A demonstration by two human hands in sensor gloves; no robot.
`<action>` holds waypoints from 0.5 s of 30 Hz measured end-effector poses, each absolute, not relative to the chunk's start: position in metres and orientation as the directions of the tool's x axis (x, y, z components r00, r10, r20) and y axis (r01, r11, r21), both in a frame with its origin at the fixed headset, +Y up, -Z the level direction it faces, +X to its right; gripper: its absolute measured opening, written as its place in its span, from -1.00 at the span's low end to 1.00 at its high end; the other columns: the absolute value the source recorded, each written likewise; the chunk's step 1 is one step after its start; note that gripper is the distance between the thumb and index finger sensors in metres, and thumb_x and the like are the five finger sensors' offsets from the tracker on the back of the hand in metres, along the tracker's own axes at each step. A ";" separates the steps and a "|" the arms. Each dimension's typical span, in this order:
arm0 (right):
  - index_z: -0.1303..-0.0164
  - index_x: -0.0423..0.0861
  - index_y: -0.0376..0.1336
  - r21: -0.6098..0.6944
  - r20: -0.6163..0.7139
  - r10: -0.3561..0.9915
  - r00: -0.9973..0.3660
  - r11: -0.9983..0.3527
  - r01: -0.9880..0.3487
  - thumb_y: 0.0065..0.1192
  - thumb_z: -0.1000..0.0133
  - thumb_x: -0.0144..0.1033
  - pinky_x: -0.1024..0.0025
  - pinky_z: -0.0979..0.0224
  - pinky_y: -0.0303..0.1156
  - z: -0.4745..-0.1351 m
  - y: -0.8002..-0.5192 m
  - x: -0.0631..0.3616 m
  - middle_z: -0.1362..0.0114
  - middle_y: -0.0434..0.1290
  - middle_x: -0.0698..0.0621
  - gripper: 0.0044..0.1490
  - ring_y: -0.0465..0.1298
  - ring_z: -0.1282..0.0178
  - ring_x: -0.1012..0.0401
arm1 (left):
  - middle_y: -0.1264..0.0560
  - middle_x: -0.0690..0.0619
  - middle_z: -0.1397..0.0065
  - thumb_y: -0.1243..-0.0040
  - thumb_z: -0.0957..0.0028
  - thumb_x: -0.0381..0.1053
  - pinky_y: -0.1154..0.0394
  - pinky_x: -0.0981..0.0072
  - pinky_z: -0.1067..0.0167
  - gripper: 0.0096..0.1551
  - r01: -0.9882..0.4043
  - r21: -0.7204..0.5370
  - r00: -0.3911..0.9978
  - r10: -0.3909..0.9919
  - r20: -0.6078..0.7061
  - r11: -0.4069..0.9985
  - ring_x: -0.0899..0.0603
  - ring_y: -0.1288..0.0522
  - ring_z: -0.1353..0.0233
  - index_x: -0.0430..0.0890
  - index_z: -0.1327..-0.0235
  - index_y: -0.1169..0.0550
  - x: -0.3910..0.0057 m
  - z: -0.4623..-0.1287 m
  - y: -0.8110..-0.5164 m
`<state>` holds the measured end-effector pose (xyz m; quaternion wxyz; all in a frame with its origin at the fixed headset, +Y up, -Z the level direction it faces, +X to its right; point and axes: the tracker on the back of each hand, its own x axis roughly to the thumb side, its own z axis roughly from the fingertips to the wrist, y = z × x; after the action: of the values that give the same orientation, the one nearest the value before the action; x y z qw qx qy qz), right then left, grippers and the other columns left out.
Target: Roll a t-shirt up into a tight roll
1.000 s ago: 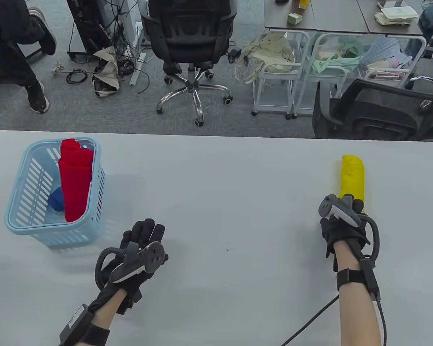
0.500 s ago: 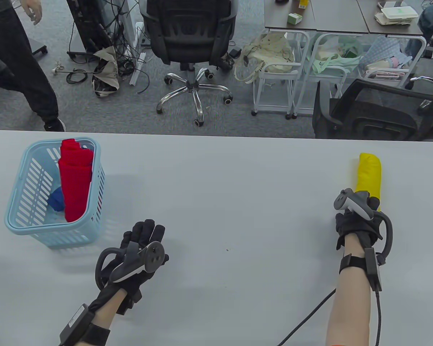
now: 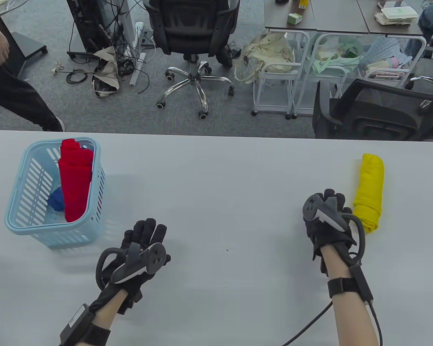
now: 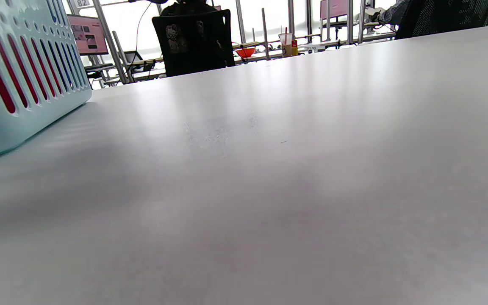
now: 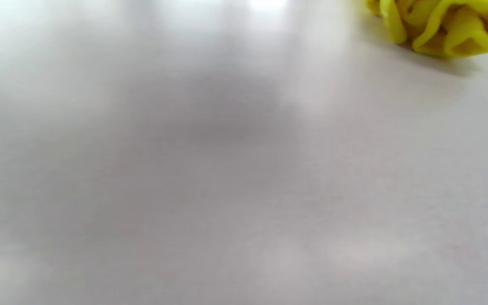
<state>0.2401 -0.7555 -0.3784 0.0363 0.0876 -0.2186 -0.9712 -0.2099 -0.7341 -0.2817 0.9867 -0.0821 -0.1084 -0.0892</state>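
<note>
Pale blue plastic, the basket (image 3: 20, 202) stands far left holding a red roll (image 3: 75, 180). The left hand (image 3: 137, 252) rests flat nearby, fingers straight. The right hand (image 3: 326, 223), fingers loosely extended and holding nothing, sits just left of the yellow t-shirt roll (image 3: 370, 191). That roll looks soft and light, likely to loosen; best gripped around its middle.

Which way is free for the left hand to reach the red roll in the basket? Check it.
Probably from above: the left hand lies open just right of the basket, whose top is open, and the red roll sticks up uncovered.
</note>
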 end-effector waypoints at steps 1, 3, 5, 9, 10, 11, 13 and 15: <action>-0.61 -0.10 -0.70 0.419 -0.120 -0.102 -0.988 -0.907 0.042 -0.51 -0.31 0.07 -0.22 -0.61 -0.45 -0.372 -0.752 0.228 -0.61 -0.77 -0.17 -0.04 -0.69 -0.62 -0.21 | 0.22 -0.07 -0.78 0.52 0.07 0.43 -0.02 -0.13 -0.64 -0.05 0.205 -0.134 0.958 -0.171 0.231 0.970 -0.27 0.09 -0.75 0.14 -0.63 0.20 -0.209 -0.281 -0.733; -0.63 -0.10 -0.68 0.381 -0.059 -0.081 -0.995 -0.923 0.053 -0.50 -0.31 0.08 -0.23 -0.60 -0.44 -0.358 -0.745 0.205 -0.62 -0.74 -0.18 -0.04 -0.67 -0.64 -0.23 | 0.22 -0.07 -0.78 0.52 0.07 0.43 -0.02 -0.13 -0.64 -0.05 0.221 -0.116 0.953 -0.190 0.234 0.968 -0.27 0.09 -0.76 0.14 -0.63 0.19 -0.207 -0.279 -0.732; -0.66 -0.09 -0.64 0.349 -0.011 -0.065 -0.998 -0.935 0.057 -0.49 -0.31 0.09 -0.24 -0.60 -0.42 -0.344 -0.737 0.188 -0.64 -0.72 -0.19 -0.04 -0.64 -0.65 -0.24 | 0.22 -0.07 -0.78 0.53 0.07 0.43 -0.03 -0.14 -0.64 -0.05 0.220 -0.112 0.953 -0.189 0.238 0.969 -0.27 0.09 -0.76 0.14 -0.63 0.19 -0.207 -0.279 -0.731; -0.73 -0.07 -0.48 0.301 0.067 0.015 -0.998 -0.954 0.006 -0.35 -0.31 0.11 -0.25 -0.59 -0.36 -0.312 -0.721 0.159 -0.70 -0.60 -0.20 -0.05 -0.55 -0.68 -0.26 | 0.23 -0.07 -0.78 0.57 0.10 0.44 -0.02 -0.14 -0.64 -0.04 0.206 -0.111 0.954 -0.174 0.244 0.972 -0.27 0.09 -0.76 0.14 -0.63 0.20 -0.206 -0.277 -0.729; -0.74 -0.07 -0.48 0.287 0.090 0.035 -0.995 -0.958 -0.008 -0.33 -0.31 0.12 -0.26 -0.59 -0.35 -0.302 -0.718 0.152 -0.71 -0.59 -0.21 -0.04 -0.54 -0.69 -0.26 | 0.23 -0.07 -0.78 0.56 0.10 0.43 -0.03 -0.14 -0.64 -0.04 0.209 -0.106 0.953 -0.178 0.245 0.972 -0.27 0.09 -0.76 0.14 -0.63 0.20 -0.205 -0.276 -0.728; -0.74 -0.08 -0.47 0.284 0.103 0.038 -0.994 -0.959 -0.007 -0.33 -0.31 0.12 -0.26 -0.59 -0.35 -0.297 -0.717 0.148 -0.71 -0.58 -0.22 -0.03 -0.52 -0.69 -0.27 | 0.23 -0.07 -0.78 0.56 0.09 0.44 -0.03 -0.14 -0.64 -0.04 0.212 -0.102 0.952 -0.182 0.246 0.972 -0.27 0.09 -0.76 0.14 -0.63 0.20 -0.205 -0.276 -0.728; -0.75 -0.07 -0.46 0.268 0.144 0.026 -0.989 -0.963 0.013 -0.31 -0.30 0.14 -0.27 -0.59 -0.33 -0.279 -0.715 0.139 -0.72 -0.56 -0.22 -0.02 -0.49 -0.70 -0.28 | 0.23 -0.07 -0.78 0.56 0.09 0.43 -0.03 -0.14 -0.64 -0.04 0.218 -0.094 0.950 -0.189 0.250 0.971 -0.27 0.08 -0.76 0.15 -0.63 0.20 -0.204 -0.275 -0.728; -0.74 -0.07 -0.46 0.258 0.153 0.043 -0.987 -0.966 -0.002 -0.31 -0.30 0.15 -0.27 -0.59 -0.33 -0.272 -0.716 0.138 -0.72 -0.56 -0.22 -0.01 -0.49 -0.70 -0.28 | 0.22 -0.07 -0.78 0.55 0.09 0.43 -0.04 -0.15 -0.64 -0.04 0.223 -0.091 0.947 -0.194 0.256 0.971 -0.28 0.07 -0.76 0.15 -0.63 0.20 -0.202 -0.274 -0.729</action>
<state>0.1376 -0.7162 -0.2717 -0.0113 -0.0791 -0.1295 -0.9884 -0.2021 -0.7288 -0.2744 0.9849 -0.0593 -0.1237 -0.1058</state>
